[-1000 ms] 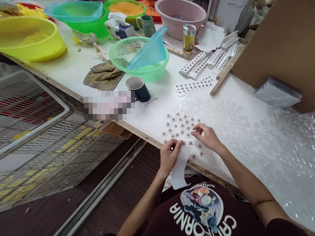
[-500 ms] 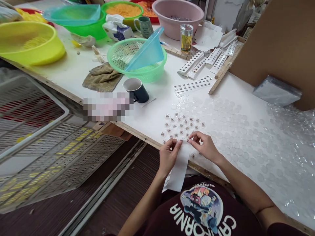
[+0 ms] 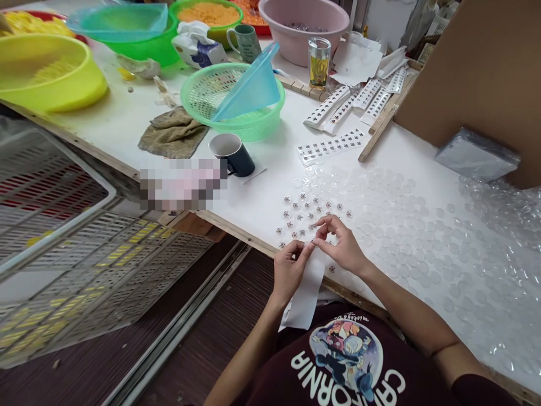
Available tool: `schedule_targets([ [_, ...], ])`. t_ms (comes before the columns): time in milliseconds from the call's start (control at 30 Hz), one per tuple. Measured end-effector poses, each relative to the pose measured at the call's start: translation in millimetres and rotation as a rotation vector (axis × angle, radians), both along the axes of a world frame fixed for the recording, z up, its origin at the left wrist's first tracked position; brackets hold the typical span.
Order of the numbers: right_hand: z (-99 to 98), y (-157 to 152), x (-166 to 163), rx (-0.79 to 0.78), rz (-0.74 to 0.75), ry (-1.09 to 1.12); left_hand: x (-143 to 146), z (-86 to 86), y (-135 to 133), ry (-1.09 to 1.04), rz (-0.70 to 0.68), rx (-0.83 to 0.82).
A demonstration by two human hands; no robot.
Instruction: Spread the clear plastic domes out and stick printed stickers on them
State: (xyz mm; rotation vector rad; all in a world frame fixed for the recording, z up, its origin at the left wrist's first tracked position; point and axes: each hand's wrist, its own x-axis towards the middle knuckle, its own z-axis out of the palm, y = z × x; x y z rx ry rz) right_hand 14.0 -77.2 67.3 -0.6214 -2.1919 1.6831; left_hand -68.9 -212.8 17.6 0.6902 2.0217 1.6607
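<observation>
My left hand point(image 3: 289, 265) is closed on a strip of white sticker backing paper point(image 3: 305, 296), thumb on top, the paper hanging over the table's front edge. At the strip's upper end, my right hand point(image 3: 340, 245) has its thumb and index finger curled together at a small dark-printed sticker, close to my left thumb. The fingers partly hide that sticker. Just beyond both hands lie several clear round discs bearing printed stickers point(image 3: 295, 205). Plain clear discs point(image 3: 386, 225) are spread over the white table to the right.
Sticker sheets point(image 3: 329, 148) lie farther back, near a wooden bar point(image 3: 382, 127) and a glass point(image 3: 318, 65). A dark mug point(image 3: 240, 160), brown cloth point(image 3: 171, 135) and green basket point(image 3: 257, 131) stand left of them. Clear plastic point(image 3: 502, 208) is heaped at right. White crates point(image 3: 139, 270) are below left.
My right hand has moved left along the strip's upper edge, closer to my left thumb. My left hand keeps its hold on the strip.
</observation>
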Motion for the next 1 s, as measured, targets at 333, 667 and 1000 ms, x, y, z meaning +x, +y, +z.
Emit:
schedule_targets([
  [333,-14.0,70.0,30.0,0.081,-0.338,-0.106,0.1,2.5,-0.8,0.037,-0.021,0.002],
  [667,-43.2,73.6,26.7,0.246,-0.272,-0.3,0.1,1.4,-1.2,0.032,-0.027,-0.003],
  [1000,-36.0,59.7,14.1,0.875,-0.163,-0.61,-0.2,2.2,-0.6,0.048,-0.024,-0.004],
])
